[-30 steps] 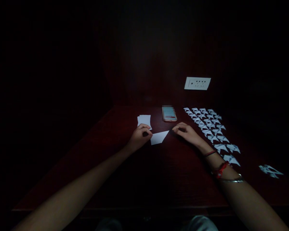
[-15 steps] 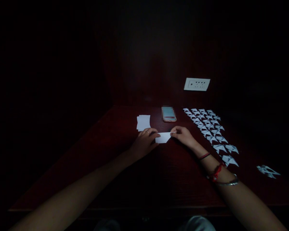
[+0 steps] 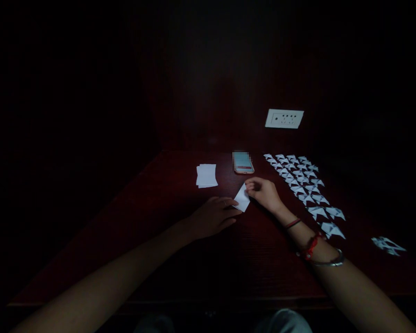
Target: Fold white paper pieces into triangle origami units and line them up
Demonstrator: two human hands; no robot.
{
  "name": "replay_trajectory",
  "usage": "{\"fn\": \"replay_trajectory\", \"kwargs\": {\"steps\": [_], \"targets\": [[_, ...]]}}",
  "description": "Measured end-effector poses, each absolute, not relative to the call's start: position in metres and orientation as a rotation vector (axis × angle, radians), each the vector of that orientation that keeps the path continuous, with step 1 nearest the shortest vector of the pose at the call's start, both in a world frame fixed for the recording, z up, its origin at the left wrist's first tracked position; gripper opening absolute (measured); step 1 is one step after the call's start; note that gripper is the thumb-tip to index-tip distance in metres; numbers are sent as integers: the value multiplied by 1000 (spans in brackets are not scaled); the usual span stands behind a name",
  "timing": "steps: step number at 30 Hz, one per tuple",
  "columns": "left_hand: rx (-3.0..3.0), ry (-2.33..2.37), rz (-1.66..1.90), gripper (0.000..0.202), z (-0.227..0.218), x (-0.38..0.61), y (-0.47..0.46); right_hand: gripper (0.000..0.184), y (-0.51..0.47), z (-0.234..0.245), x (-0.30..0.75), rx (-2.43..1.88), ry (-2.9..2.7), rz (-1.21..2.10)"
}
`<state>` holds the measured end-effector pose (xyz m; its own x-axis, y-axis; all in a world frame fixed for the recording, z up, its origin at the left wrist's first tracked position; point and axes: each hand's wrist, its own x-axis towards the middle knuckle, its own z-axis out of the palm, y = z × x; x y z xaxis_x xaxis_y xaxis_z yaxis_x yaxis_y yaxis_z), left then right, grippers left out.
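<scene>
A small folded piece of white paper (image 3: 242, 200) lies on the dark red table between my hands, turned at a slant. My left hand (image 3: 213, 216) is stretched out, its fingertips resting on the paper's left and lower part. With thumb and fingers pinched together, my right hand (image 3: 265, 192) holds the paper's upper right corner. Behind my left hand lies a stack of white paper sheets (image 3: 207, 175). Several folded paper figures (image 3: 300, 189) stand in rows to the right of my right hand.
A lit phone (image 3: 243, 163) lies on the table (image 3: 152, 194) beyond my hands. Another cluster of folded paper (image 3: 388, 246) sits near the right edge. A white socket plate (image 3: 284, 119) is on the wall behind. The surroundings are very dark.
The folded paper has turned from lying level to a slant. My left hand has moved right and down, its fingers now straighter on the paper. My right hand stays at the paper's upper right.
</scene>
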<state>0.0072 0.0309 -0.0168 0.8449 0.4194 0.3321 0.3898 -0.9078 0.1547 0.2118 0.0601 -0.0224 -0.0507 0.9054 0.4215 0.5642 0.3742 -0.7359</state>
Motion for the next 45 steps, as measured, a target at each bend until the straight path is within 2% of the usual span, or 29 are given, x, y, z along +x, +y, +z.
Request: {"fn": "replay_trajectory", "kwargs": {"steps": [5,8,12,21,27,33,45], "targets": [[2922,762,546,31,-21,2,37,16,54,-17,207,-1155,-1942,286],[2928,781,504,30,-22,2,37,19,53,-16,207,-1100,-2052,238],[2949,841,506,27,-21,2,35,28,55,-19,205,-1072,-2134,242],[2974,929,501,33,-22,1,35,24,55,-24,201,-1030,-2218,222],[3022,932,331,35,-14,2,29,23,56,-25,203,-974,-2296,201],[3041,959,392,38,-14,2,29,23,54,-22,204,-938,-2377,143],[3005,938,289,42,-20,-2,35,32,53,-23,206,-793,-2499,107]]}}
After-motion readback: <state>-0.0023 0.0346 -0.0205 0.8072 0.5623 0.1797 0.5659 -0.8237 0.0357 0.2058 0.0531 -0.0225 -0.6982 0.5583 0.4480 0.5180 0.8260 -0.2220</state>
